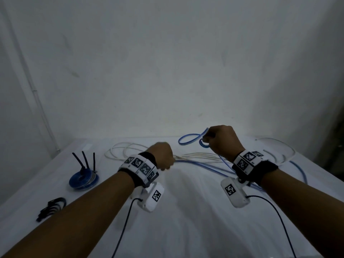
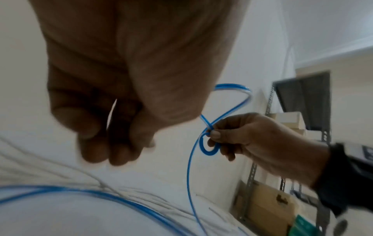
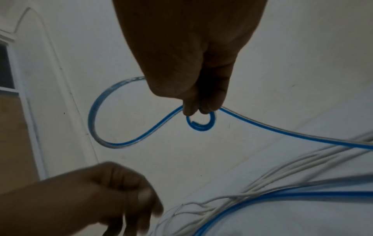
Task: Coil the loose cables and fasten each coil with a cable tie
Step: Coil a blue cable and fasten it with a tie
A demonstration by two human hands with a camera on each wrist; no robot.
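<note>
My right hand (image 1: 205,138) is raised over the far right of the table and pinches a loose blue cable (image 1: 179,141) between thumb and fingertips. In the right wrist view a small loop of the blue cable (image 3: 199,127) hangs under those fingertips (image 3: 189,110), with a larger loop out to the left. From the pinch, the blue cable (image 2: 189,167) runs down onto the table. My left hand (image 1: 164,157) hovers over the tangle of white cable (image 1: 197,155). Its fingers (image 2: 113,127) are loosely curled and blurred, and I see nothing in them.
A finished blue coil (image 1: 83,180) lies at the left with black ties (image 1: 85,161) sticking up from it. A bunch of loose black cable ties (image 1: 52,207) lies near the front left. A white cloth (image 1: 186,220) covers the table. Metal shelving with boxes (image 2: 282,204) stands beyond the right edge.
</note>
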